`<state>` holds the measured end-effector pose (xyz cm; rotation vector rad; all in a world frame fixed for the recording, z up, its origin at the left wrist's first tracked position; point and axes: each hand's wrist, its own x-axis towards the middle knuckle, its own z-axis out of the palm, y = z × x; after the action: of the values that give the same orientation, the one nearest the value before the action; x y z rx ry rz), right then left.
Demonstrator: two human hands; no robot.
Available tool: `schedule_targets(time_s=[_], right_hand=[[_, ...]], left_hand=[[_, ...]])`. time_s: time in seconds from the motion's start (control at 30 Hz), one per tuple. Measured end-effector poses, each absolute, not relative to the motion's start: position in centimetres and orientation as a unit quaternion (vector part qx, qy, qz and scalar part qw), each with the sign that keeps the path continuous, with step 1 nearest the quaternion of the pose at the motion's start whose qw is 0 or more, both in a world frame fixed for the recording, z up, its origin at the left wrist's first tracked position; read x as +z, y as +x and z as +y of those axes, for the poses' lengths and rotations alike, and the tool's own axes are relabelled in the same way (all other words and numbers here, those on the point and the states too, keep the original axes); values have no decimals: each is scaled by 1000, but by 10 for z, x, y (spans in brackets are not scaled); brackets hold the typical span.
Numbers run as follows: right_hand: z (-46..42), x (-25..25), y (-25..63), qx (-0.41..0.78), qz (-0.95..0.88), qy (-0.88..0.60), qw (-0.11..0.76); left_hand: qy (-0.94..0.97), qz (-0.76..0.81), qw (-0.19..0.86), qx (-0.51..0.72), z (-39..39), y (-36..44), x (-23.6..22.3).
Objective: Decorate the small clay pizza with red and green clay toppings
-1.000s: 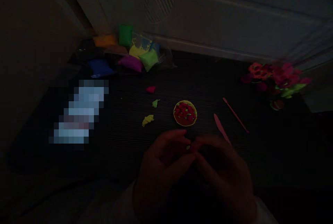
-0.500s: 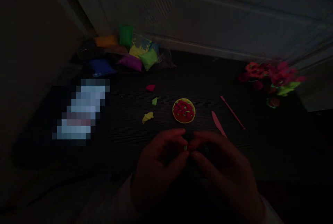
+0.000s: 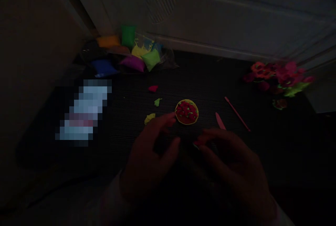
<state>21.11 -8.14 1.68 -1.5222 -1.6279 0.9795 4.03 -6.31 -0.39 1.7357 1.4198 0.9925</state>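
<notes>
My left hand is open, thumb and fingers apart, its fingertips close to the yellow clay lump and the round clay dish. My right hand pinches a small piece of clay, reddish with a pale green edge, between thumb and fingers; dim light hides its exact shape. Beyond my hands lies the round dish with a yellow rim, filled with several small red and green clay pieces. Left of it lie a light green clay scrap and a red clay lump.
A pink clay knife, partly behind my right hand, and a thin pink stick tool lie to the right. Clay flowers stand at the back right. Colourful clay packets pile up at the back left, near a blurred-out bright screen.
My hands have come apart. The left has moved left and forward and opened; the right keeps the small clay piece in its pinch. The view has shifted slightly.
</notes>
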Motion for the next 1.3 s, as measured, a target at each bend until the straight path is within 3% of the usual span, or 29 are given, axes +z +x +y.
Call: schedule_targets(time_s=[0.17,0.37,0.83,1.3], right_hand=[[-76,16,218,367,-629,-588,351],[-78,14,226,370,-624,-589,355],[-83,10,237,375,-609,-591,374],[-77,14,246,355,-636,-597,337]], left_hand=[[773,528,225,271,-32,41,-4],[814,514,201,181,-16,56,-5],[800,546,182,171,-23,68,-3],[785,554,199,191,-57,72,-15]])
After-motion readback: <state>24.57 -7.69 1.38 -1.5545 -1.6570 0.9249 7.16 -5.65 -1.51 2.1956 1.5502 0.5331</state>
